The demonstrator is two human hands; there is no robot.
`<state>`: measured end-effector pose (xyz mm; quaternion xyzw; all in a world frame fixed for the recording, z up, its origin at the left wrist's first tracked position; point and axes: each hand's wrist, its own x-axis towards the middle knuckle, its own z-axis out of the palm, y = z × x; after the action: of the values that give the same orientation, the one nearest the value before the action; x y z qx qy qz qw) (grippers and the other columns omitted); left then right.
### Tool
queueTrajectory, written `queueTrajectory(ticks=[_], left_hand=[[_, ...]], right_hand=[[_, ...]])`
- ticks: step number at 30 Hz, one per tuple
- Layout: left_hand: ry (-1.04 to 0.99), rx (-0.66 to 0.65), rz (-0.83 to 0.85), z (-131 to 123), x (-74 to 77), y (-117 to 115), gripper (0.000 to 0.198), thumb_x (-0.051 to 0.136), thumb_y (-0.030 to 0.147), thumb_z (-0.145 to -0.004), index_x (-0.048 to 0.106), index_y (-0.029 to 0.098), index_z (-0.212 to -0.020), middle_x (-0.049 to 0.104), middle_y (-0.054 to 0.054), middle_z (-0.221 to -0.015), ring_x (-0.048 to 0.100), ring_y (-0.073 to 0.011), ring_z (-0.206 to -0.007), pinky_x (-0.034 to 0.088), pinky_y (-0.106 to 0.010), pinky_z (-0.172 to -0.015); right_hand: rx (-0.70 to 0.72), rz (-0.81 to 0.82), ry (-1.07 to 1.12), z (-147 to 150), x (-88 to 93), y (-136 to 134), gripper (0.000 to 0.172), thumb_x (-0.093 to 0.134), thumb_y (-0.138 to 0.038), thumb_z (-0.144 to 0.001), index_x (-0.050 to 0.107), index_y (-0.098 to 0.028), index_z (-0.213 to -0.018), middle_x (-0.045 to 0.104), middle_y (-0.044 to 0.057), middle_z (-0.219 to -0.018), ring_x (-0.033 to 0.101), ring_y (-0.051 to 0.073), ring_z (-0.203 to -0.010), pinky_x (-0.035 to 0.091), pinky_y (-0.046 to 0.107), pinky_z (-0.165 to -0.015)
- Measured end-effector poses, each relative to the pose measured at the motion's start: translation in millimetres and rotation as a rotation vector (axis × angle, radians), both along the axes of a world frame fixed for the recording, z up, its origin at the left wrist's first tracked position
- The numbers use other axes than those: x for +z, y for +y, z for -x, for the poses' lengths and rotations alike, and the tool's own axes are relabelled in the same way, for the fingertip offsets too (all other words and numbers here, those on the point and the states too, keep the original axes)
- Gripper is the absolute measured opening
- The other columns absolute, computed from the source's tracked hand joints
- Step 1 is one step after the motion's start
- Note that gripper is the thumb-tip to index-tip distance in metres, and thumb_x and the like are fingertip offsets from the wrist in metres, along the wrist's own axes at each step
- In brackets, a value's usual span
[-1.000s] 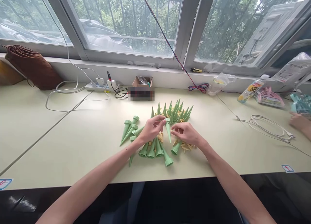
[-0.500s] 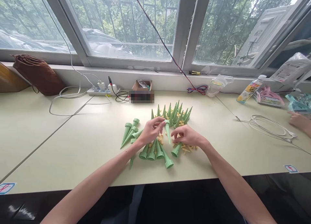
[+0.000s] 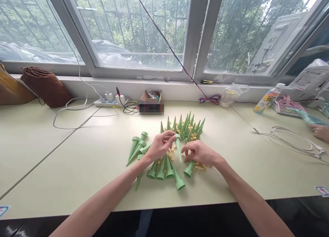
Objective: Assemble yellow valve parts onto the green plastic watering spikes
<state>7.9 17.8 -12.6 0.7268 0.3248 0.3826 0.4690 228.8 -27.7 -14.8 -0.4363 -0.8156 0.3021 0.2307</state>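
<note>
My left hand (image 3: 162,145) pinches a green plastic watering spike (image 3: 178,148) by its ribbed cap, the tip pointing down. Just right of that tip, my right hand (image 3: 199,152) is curled over small yellow plastic pieces (image 3: 200,167); anything between its fingertips is too small to make out. Several green spikes stand point-up behind my hands (image 3: 190,125), with yellow bits among them. To the left lies a group of capped spikes (image 3: 133,149). Nearer me, more spikes (image 3: 169,170) lie with wide open ends toward me, partly under my hands.
A power strip (image 3: 109,101) with cables and a small cardboard box (image 3: 151,103) stand along the window wall. A brown pouch (image 3: 46,88) is at far left. On the right are a bottle (image 3: 268,99), a coiled white cable (image 3: 293,139) and another person's hand (image 3: 320,131).
The view has tilted up slightly, so the scene sits lower. My hands keep nearly the same pose around the spike. At right, the other person's hand now holds a light-blue item.
</note>
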Motion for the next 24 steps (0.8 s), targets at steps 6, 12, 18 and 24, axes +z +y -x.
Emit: queueTrajectory(ticks=[6, 12, 18, 24], left_hand=[[0.024, 0.016, -0.012, 2.1, 0.3, -1.8, 0.029, 0.056, 0.043, -0.093, 0.061, 0.016, -0.102, 0.056, 0.001, -0.068, 0.055, -0.0113, -0.056, 0.047, -0.020, -0.048], [0.023, 0.069, 0.013, 2.3, -2.2, -0.8, 0.031, 0.057, 0.045, -0.092, 0.061, 0.016, -0.103, 0.054, 0.002, -0.064, 0.053, -0.0115, -0.053, 0.043, -0.019, -0.044], [0.016, 0.070, 0.025, 2.1, -1.8, -2.2, 0.030, 0.058, 0.045, -0.092, 0.061, 0.016, -0.102, 0.054, 0.002, -0.063, 0.053, -0.0122, -0.055, 0.046, -0.021, -0.048], [0.022, 0.058, 0.027, 1.9, -2.6, -3.8, 0.031, 0.056, 0.044, -0.093, 0.061, 0.016, -0.107, 0.055, 0.002, -0.066, 0.054, -0.0129, -0.058, 0.047, -0.022, -0.050]], right_hand=[[-0.056, -0.071, -0.076, 11.6, -0.4, -2.8, 0.008, 0.069, -0.013, -0.084, 0.071, -0.020, -0.087, 0.066, 0.001, -0.082, 0.058, 0.014, -0.069, 0.044, 0.025, -0.061], [-0.082, -0.156, -0.081, 15.0, -3.8, -3.8, 0.010, 0.060, -0.014, -0.091, 0.068, -0.019, -0.088, 0.063, 0.004, -0.088, 0.058, 0.016, -0.074, 0.045, 0.027, -0.065], [-0.048, -0.183, -0.013, 14.0, -7.0, -5.5, 0.020, 0.050, -0.016, -0.097, 0.066, -0.019, -0.084, 0.059, 0.005, -0.092, 0.057, 0.016, -0.076, 0.048, 0.028, -0.067], [-0.047, -0.163, 0.000, 15.0, -1.3, -11.1, 0.024, 0.045, -0.020, -0.100, 0.059, -0.021, -0.080, 0.053, 0.004, -0.096, 0.054, 0.014, -0.073, 0.047, 0.027, -0.066]])
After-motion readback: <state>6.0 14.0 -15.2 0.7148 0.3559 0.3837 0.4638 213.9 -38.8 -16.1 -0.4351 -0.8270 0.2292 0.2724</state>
